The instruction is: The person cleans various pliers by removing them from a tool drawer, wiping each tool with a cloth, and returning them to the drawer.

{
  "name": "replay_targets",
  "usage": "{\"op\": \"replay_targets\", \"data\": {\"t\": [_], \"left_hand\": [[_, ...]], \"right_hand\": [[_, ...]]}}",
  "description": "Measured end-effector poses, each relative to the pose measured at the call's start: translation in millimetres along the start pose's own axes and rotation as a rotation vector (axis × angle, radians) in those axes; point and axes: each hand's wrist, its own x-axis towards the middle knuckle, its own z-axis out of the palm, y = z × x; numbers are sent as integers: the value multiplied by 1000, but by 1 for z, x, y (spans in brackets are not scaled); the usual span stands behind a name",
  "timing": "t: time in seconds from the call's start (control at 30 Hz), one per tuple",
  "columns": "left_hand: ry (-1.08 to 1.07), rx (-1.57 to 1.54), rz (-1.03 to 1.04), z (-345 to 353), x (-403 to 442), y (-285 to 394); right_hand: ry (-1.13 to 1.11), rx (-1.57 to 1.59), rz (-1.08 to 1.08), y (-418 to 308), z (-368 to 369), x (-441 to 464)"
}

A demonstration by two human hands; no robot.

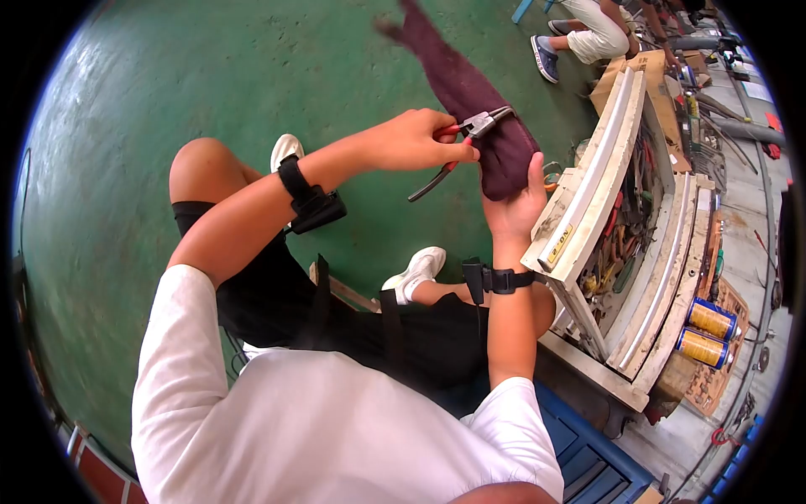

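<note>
Left hand (417, 140) closed on red-handled pliers (480, 125), their jaws over the maroon cloth (506, 155). Cloth lies on my upturned right hand (516, 204); thumb raised, fingers hidden beneath, so I can't tell their grip. Green floor (168, 76) below. Tool-filled white rack (588, 181) right; two cans (707, 333) beyond its near end.

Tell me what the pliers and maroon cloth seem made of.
Pliers: apparently bare metal, from the grey shine; handle sleeves probably smooth plastic or rubber, coloured red and black. Maroon cloth: matte textile, judging by its soft folds; fibre unclear.
</note>
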Motion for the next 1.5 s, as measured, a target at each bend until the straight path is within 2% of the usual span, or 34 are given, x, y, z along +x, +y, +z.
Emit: {"op": "replay_targets", "data": {"t": [0.03, 0.07, 0.13, 0.23, 0.27, 0.3, 0.33, 0.37, 0.43, 0.5, 0.57, 0.6, 0.63, 0.67, 0.7, 0.77, 0.8, 0.87, 0.93, 0.97, 1.0, 1.03, 1.07, 1.13, 1.17, 1.27, 1.3, 1.37, 1.4, 1.47, 1.5], "left_hand": [[-14, 26, -7, 0, 0, 0], [-16, 28, -8, 0, 0, 1], [-40, 108, -33, 0, 0, 4], [-5, 135, -63, 1, 3, -2], [-7, 135, -60, 1, 3, -5], [11, 276, 4, 1, 2, -9], [31, 418, 71, 1, 1, -10], [28, 419, 76, 3, 1, -11], [-93, 307, 2, 9, -3, -11], [-145, 325, -12, 10, -5, -9], [-340, -32, 59, 12, -6, -12], [-341, -31, 61, 11, -7, -12], [-542, -319, -173, 8, -10, -8], [-737, -608, -413, 6, -11, -5], [-741, -602, -416, 8, -12, -5], [-712, -996, -402, 16, -13, -9], [-745, -1127, -477, 16, -10, -15], [-744, -1066, -473, 19, -8, -19], [-740, -1002, -467, 21, -7, -15], [-667, -875, -460, 23, -6, -10], [-590, -749, -450, 21, -7, -6], [-588, -748, -452, 15, -7, -1], [-539, -579, -435, 8, -4, 3], [-470, -289, -357, -1, 1, 4], [-480, -287, -355, -4, 3, 1], [-391, 137, -219, -16, 5, -10], [-391, 138, -222, -20, 9, -13], [-493, 440, -184, -29, 7, -3], [-496, 428, -192, -32, 2, -1], [-495, 34, -301, -39, -3, 4], [-498, 30, -303, -39, -5, 7]], "right_hand": [[32, 132, -5, 1, 0, 0], [34, 135, -6, 1, -1, -1], [68, 482, 86, -2, -6, -3], [1, 438, 133, 9, -21, 1], [49, 182, 112, 10, -19, 2], [53, 180, 108, 15, -17, 1], [47, 103, 32, 21, -16, 1], [41, 26, -44, 27, -17, 1], [32, -4, -77, 34, -23, 3], [-54, -1, -57, 37, -33, 0], [-73, -62, -56, 30, -28, -3], [48, -69, -22, 30, -23, -6], [168, -75, 13, 27, -13, -6], [168, -74, 11, 23, -3, -5], [103, -77, 6, 18, 9, -5], [46, -78, -3, 16, 19, -6], [45, -64, 26, 17, 21, -5], [55, -48, 49, 20, 12, -4], [147, -125, -98, 32, -5, 0], [152, -120, -99, 33, -9, 0], [207, -285, -231, 35, -11, 1], [260, -452, -364, 34, -8, 2], [261, -452, -362, 35, -4, 2], [255, -804, -556, 35, 5, -1], [264, -809, -558, 38, 0, -1], [250, -867, -602, 45, -10, 3], [251, -864, -600, 46, -11, 2], [230, -1008, -609, 46, -8, -3], [229, -1010, -595, 47, -9, -5], [171, -1168, -755, 45, -6, -3], [171, -1170, -750, 42, -4, -4]]}}
